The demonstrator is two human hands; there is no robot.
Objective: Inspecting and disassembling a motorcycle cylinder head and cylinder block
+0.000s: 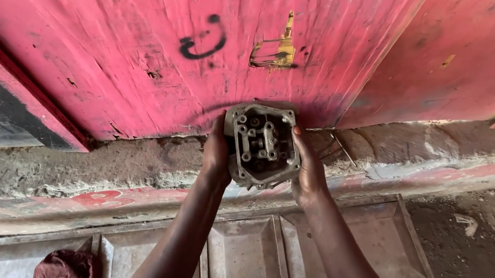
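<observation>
Both hands clasp a grimy grey engine part (261,146): the left hand (217,154) cups its left edge, the right hand (307,169) its right, fingers mostly hidden behind the casting. It is held up far out in front, against a worn pink door (145,28), its open face showing bolts and recesses too small to identify. Below, near, lies a dusty metal tray (378,241), partly covered by the forearms. A dark red rag (68,268) at the near left is cut off.

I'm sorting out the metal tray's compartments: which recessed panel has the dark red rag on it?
The leftmost panel of the tray, at the frame's bottom left, holds the rag; the middle and right panels are bare.
</observation>
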